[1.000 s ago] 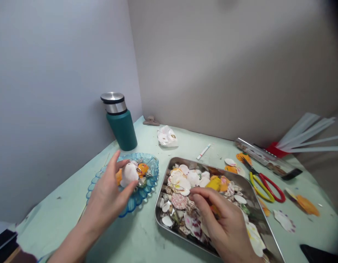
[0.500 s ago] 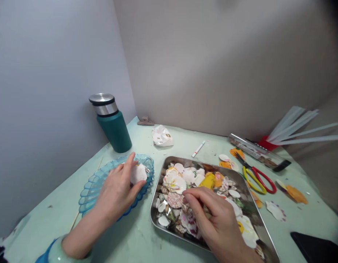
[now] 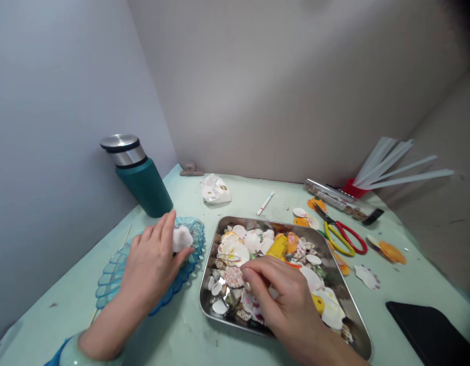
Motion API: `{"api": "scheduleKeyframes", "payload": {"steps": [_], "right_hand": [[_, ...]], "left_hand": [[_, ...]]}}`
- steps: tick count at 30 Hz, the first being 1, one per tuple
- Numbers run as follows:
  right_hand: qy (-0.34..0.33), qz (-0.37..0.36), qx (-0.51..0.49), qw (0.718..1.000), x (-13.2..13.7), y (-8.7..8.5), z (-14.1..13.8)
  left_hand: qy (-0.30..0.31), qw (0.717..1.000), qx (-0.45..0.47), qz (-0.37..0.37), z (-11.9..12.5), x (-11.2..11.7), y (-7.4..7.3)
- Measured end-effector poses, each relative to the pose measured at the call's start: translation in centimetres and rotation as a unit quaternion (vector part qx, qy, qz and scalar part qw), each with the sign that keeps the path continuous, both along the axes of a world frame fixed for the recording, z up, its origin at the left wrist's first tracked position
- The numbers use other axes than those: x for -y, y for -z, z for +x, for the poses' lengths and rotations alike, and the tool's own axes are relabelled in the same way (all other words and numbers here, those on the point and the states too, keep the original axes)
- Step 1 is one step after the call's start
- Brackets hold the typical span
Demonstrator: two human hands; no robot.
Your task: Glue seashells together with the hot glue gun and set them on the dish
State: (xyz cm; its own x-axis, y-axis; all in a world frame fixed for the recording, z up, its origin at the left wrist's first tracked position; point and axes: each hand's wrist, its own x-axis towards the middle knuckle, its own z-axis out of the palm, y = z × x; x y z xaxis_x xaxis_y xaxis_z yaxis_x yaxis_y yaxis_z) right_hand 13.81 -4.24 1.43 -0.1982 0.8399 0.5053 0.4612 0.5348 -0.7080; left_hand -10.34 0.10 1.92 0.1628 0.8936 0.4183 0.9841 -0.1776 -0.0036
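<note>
My left hand (image 3: 153,264) lies palm-down over a blue glass dish (image 3: 113,274), fingers loosely together, thumb and fingertips closed on a white shell (image 3: 181,238) at the dish's far end. My right hand (image 3: 286,300) rests in a metal tray (image 3: 356,325) just beside that dish, thumb and forefinger brought together over the heap of shells (image 3: 250,249) inside; whether they actually pinch one I cannot tell, as the fingertips hide it. The heap under my right hand mixes white, pink-patterned, yellow and orange pieces, and fills the tray from the near edge to the far one.

Beyond my left hand a green flask (image 3: 137,178) with a steel cap stands upright near the wall. Past the tray, beyond my right fingertips, lie a crumpled white wrapper (image 3: 215,189) and a small white pen (image 3: 265,203). To the right of my right hand, scissors (image 3: 343,236) with red and yellow handles lie among loose orange and white shells (image 3: 390,251) on the pale green table (image 3: 181,330), well apart from the tray's contents. Farther right, clear sticks (image 3: 395,168) fan out of a red holder. A black flat object (image 3: 429,330) lies near my right wrist.
</note>
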Motion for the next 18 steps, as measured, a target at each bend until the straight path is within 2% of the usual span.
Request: {"api": "scheduleKeyframes", "payload": {"steps": [3, 8, 12, 15, 18], "right_hand": [[-0.003, 0.0, 0.0, 1.0, 0.0, 0.1, 0.0], [-0.005, 0.013, -0.013, 1.0, -0.1, 0.4, 0.0], [0.0, 0.017, -0.018, 1.0, 0.0, 0.4, 0.1], [0.013, 0.022, -0.021, 0.999, 0.1, 0.3, 0.1], [0.018, 0.02, -0.022, 0.999, 0.1, 0.3, 0.1]], "left_hand": [[0.032, 0.999, -0.02, -0.007, -0.4, 0.2, 0.7], [0.053, 0.998, -0.035, -0.013, -0.6, 1.2, 1.7], [0.082, 0.994, -0.068, -0.018, 0.3, 1.8, 1.8], [0.078, 0.99, -0.103, -0.059, 1.1, 1.7, 1.4], [0.048, 0.987, -0.117, -0.099, 1.2, 1.4, 1.3]]}}
